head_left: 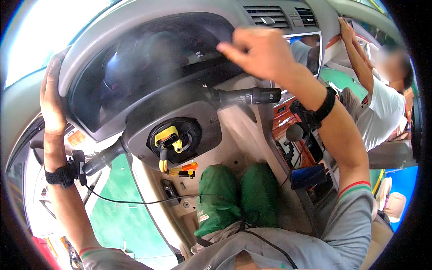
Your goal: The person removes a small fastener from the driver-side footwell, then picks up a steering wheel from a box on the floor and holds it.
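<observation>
My left hand (53,96) lies with its fingers straight along the left edge of the grey dashboard surround (74,58). My right hand (265,54) is curled into a fist, thumb sticking out to the left, in front of the surround's upper right side; nothing shows in it. Between the hands sits the dark instrument cluster (148,58). Below it the steering column (198,130) has no wheel on it. A yellow connector (167,136) and orange and black plugs (188,168) hang from its round centre.
Stalks stick out on the column's right (252,96) and left (103,158). A black cable (130,202) runs from my left wrist across my legs. Right of me are a gear lever (294,133), a centre screen (308,51) and another person (382,108) reaching to the dashboard's far end.
</observation>
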Motion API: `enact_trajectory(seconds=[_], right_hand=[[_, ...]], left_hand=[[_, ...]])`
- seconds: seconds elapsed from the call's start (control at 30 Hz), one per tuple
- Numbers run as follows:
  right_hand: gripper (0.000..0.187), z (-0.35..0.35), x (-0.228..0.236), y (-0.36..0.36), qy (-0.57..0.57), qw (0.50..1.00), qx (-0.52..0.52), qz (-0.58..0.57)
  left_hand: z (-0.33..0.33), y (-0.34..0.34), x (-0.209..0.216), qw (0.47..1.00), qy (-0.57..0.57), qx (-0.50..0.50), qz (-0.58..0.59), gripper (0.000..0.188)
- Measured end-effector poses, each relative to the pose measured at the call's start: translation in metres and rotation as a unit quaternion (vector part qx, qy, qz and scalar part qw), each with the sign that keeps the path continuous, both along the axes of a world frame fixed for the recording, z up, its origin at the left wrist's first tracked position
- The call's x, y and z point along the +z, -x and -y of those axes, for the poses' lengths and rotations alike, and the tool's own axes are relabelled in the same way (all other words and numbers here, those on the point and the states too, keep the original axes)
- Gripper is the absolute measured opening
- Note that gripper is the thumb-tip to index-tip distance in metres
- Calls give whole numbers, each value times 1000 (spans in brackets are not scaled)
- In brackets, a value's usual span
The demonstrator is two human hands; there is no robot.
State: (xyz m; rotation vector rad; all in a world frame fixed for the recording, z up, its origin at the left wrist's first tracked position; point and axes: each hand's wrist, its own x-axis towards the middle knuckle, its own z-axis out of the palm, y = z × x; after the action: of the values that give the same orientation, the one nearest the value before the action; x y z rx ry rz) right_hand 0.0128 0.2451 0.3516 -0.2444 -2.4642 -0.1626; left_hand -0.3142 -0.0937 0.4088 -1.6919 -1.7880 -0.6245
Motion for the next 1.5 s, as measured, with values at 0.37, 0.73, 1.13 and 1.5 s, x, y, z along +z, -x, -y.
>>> enact_trajectory(seconds=[0.37, 0.73, 1.13, 1.5], right_hand=[[77, -33, 7, 1, 13, 992, 101, -76], [71, -34, 14, -11, 69, 992, 82, -69], [14, 79, -86, -133, 503, 756, -135, -396], [14, 138, -282, -147, 572, 808, -130, -51]], left_hand=[[-6, -13, -7, 994, -13, -14, 104, 42], [-23, -35, -3, 911, -79, -16, 405, 46], [-7, -11, -3, 988, -29, -23, 150, 36], [-15, -23, -7, 997, 36, 57, -45, 46]])
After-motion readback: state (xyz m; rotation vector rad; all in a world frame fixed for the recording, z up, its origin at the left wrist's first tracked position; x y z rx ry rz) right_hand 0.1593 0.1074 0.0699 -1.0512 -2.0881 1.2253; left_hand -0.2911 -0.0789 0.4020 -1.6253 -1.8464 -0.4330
